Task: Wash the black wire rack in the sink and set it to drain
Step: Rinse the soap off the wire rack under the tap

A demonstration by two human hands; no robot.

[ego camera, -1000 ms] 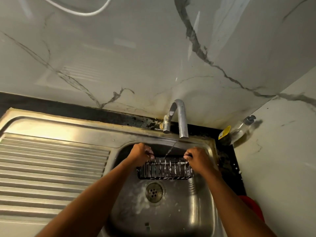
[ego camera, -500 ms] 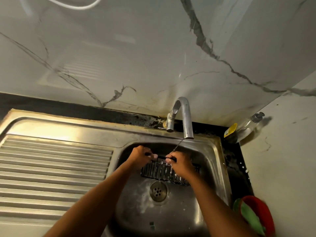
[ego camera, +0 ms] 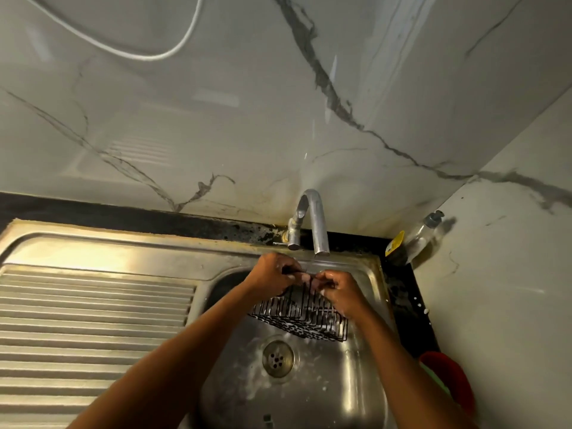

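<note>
Gripping the top rim wire, the left hand [ego camera: 274,275] and right hand [ego camera: 339,289] are curling their fingers round it side by side, nearly touching each other. Below the grip the black wire rack [ego camera: 301,317] is tilting over the sink basin [ego camera: 346,385], just above the drain [ego camera: 278,358]; whether its lower edge is touching steel is unclear. The faucet [ego camera: 315,224] is standing right above the knuckles. White suds are clinging to the wires, so the rack is probably feeling slick, though it is looking light and rigid. Spreading the hands toward the rim's ends is likely offering a steadier hold for carrying it to the ribbed drainboard [ego camera: 93,320], well left of the grip.
</note>
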